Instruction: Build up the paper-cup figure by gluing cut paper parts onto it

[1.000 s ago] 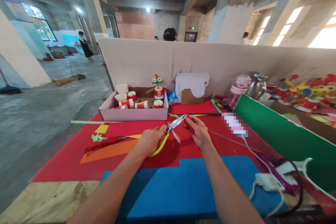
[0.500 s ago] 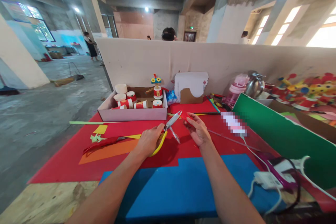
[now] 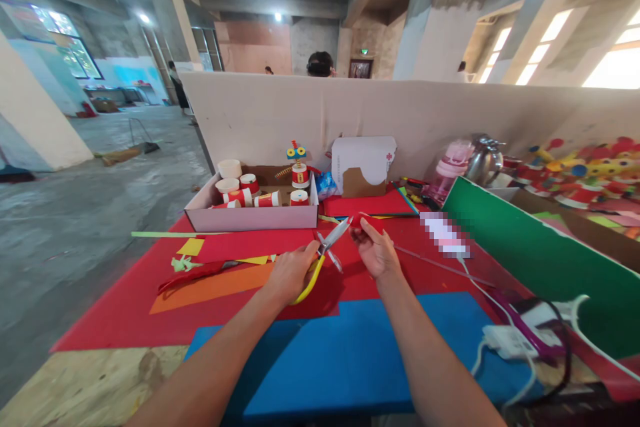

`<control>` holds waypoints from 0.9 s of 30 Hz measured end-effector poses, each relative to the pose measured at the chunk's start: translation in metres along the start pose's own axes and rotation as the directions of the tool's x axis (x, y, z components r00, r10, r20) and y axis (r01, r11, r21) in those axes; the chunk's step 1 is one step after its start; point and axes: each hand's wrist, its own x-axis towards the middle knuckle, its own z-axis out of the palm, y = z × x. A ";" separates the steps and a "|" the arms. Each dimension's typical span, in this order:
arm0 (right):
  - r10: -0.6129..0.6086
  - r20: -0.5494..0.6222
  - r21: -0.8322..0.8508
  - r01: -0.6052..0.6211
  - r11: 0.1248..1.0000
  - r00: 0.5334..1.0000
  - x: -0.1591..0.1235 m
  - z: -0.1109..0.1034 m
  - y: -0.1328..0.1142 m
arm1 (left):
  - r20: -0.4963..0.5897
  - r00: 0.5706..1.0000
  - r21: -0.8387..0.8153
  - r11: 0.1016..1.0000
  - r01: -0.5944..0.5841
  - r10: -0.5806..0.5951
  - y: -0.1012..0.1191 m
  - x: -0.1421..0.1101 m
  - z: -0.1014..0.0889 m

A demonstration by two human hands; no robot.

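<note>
My left hand (image 3: 290,272) grips yellow-handled scissors (image 3: 325,250). Their metal blades stand apart and point up and right. My right hand (image 3: 374,248) pinches a small red paper piece (image 3: 361,219) just right of the blade tips. Both hands hover over red paper sheets (image 3: 235,247) spread on the table, with a blue sheet (image 3: 350,353) nearer to me.
A white box of red-and-white paper cups (image 3: 255,217) stands behind the hands. A white carton (image 3: 364,163), pink bottle (image 3: 447,177) and metal kettle (image 3: 484,159) line the partition. A green board (image 3: 545,260) leans at right; charger and cables (image 3: 520,340) lie near it. Orange and yellow scraps (image 3: 210,283) lie left.
My right hand opened briefly half a second ago, then closed again on the red piece beside the blades. The scissors shifted slightly right.
</note>
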 end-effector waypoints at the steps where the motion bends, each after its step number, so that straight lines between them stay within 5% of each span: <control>1: -0.010 -0.008 0.000 0.010 1.000 1.000 -0.001 0.001 0.001 | -0.001 1.000 -0.001 1.000 0.000 0.000 0.001 0.000 0.000; 27: -0.017 -0.010 -0.056 0.016 0.998 1.000 -0.004 0.004 0.012 | 0.036 0.999 0.002 1.000 -0.005 0.005 0.003 0.000 0.003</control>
